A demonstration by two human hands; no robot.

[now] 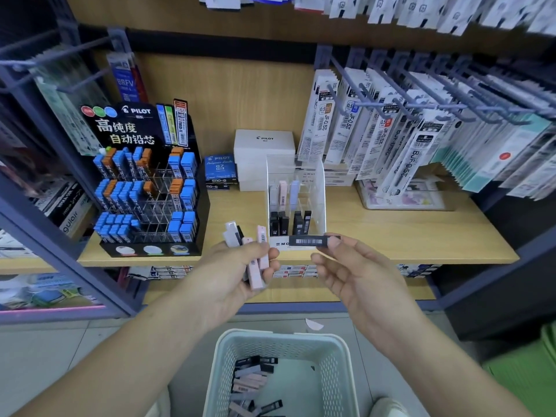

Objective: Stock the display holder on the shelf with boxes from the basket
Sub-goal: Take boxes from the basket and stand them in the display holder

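Observation:
A clear acrylic display holder [296, 173] stands on the wooden shelf [391, 233], with pastel boxes in its upper row and black boxes in its lower row. My left hand [237, 272] grips a fan of several slim boxes [255, 260], pink, grey and black, just left of the holder's front. My right hand [355, 275] pinches one black box [310, 241] with a barcode, held level in front of the holder's base. Below, a pale green basket [222, 356] on the floor holds several more boxes [249, 383].
A black Pilot lead display [147, 188] with blue and orange boxes stands on the shelf's left. White Pilot cartons [264, 145] sit behind the holder. Hanging refill packs [391, 121] on hooks crowd the right side above the shelf.

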